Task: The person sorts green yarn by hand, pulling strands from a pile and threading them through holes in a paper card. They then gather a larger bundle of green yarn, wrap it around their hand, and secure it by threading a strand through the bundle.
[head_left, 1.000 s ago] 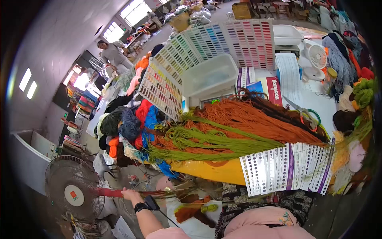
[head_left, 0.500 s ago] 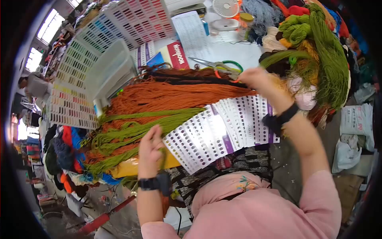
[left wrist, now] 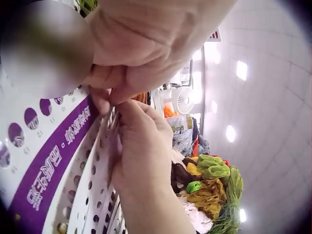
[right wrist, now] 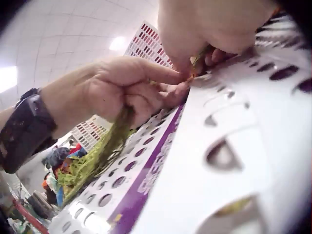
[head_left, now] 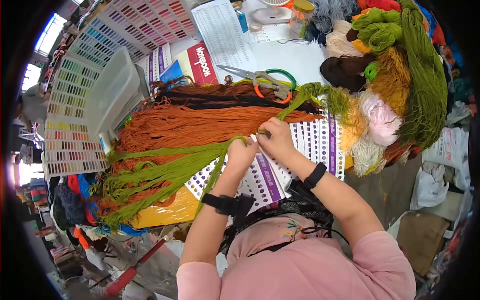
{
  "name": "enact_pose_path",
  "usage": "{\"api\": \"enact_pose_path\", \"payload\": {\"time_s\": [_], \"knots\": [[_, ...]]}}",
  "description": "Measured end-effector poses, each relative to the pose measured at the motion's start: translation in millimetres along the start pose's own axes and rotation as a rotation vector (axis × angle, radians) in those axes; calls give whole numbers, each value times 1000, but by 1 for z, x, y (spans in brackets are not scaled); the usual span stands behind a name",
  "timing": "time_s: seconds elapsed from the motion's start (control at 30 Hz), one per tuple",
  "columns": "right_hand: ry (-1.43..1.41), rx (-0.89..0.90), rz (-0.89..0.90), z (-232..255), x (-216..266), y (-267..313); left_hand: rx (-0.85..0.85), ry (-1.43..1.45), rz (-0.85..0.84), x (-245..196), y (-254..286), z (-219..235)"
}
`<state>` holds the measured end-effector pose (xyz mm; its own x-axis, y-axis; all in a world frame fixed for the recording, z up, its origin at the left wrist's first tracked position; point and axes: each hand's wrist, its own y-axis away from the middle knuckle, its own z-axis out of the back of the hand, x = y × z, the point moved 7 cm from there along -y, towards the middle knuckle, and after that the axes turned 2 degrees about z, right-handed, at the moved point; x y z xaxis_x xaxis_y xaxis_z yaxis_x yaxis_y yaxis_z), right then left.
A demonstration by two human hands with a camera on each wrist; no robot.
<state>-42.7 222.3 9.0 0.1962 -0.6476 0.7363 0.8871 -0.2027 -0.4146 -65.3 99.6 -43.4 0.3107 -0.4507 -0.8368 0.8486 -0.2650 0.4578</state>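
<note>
Both hands meet over the punched white cards [head_left: 312, 145], with fingertips close together. My left hand [head_left: 242, 154] grips olive-green yarn [right wrist: 114, 139], which hangs from its palm in the right wrist view. My right hand [head_left: 277, 141] pinches a strand of the same green, and a green skein [head_left: 300, 100] runs from it up past the scissors [head_left: 270, 85]. Orange-brown yarn [head_left: 200, 120] lies spread left of the hands, with loose green hanks [head_left: 150, 172] on top. In the left wrist view my right hand [left wrist: 144, 151] faces the blurred left one, and the pinched ends are mostly hidden.
Colour charts [head_left: 75, 100] stand at the left around a clear plastic bin [head_left: 115, 92]. A red notebook [head_left: 202, 65] and a printed sheet [head_left: 222, 37] lie behind the yarn. Skeins of several colours, one pale pink [head_left: 380, 117], are heaped at the right. A glass jar [head_left: 301, 20] stands at the back.
My left hand has left the red pole by the fan and come up over the cards. My right hand has moved from beside the scissors down to it, drawing green yarn across from the right.
</note>
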Motion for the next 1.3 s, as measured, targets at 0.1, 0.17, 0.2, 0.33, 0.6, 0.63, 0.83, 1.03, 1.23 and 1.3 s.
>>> {"api": "enact_pose_path", "payload": {"time_s": [0.1,0.17,0.2,0.33,0.6,0.63,0.83,1.03,1.23,1.3], "knots": [[8,1,-51,5,-7,-7,100,-258,27,-18,13,19],[46,95,-40,0,-7,-3,86,-196,4,-4,7,22],[62,139,11,-5,0,2,77,-166,-10,0,4,23],[241,272,168,-8,34,20,156,212,93,-6,5,18],[-108,289,-31,-7,15,12,47,306,-41,-6,-1,9],[-122,293,-74,-7,15,10,27,268,-75,-8,-1,9],[-109,228,-41,-2,14,10,80,530,161,-4,10,45],[-51,198,52,-6,17,14,165,516,196,-1,11,34],[19,138,93,-8,14,19,378,1077,199,-16,36,48],[-67,83,75,-6,10,19,406,1017,142,-31,39,44]]}}
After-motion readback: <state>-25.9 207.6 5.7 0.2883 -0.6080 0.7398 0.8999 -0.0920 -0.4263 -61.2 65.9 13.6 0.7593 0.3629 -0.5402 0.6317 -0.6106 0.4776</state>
